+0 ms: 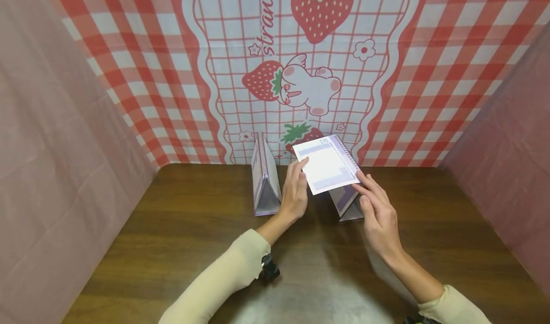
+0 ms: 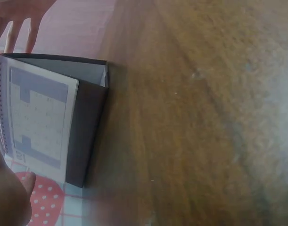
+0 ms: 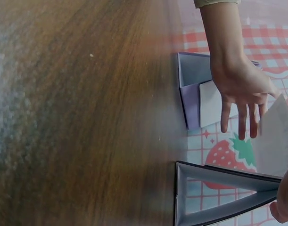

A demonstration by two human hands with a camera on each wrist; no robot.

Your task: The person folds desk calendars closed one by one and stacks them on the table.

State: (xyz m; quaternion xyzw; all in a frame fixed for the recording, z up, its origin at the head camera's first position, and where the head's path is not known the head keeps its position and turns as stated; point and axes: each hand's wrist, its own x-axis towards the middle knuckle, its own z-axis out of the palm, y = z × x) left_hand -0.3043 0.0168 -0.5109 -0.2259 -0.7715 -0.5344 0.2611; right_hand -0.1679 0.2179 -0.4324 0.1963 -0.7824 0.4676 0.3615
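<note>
The table (image 1: pixel 172 247) bears two calendars (image 1: pixel 271 193) and one raised page (image 1: pixel 322 166), left hand (image 1: pixel 295 193) spread-fingered, right hand (image 1: pixel 381 216) apparently likewise.

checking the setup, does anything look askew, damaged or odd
The strawberry-print backdrop looks turned: its lettering and cartoon animal lie sideways behind the left desk calendar and right desk calendar. Both stand upright; nothing else stands out.

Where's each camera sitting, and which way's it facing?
Head: on head, facing forward and down at left calendar, right calendar; left hand, right hand, sleeves show.
Left wrist: worn there, facing rightward at right calendar; both hands partly show.
Right wrist: worn there, facing leftward at both calendars; both hands show.
Wrist views share right calendar.
</note>
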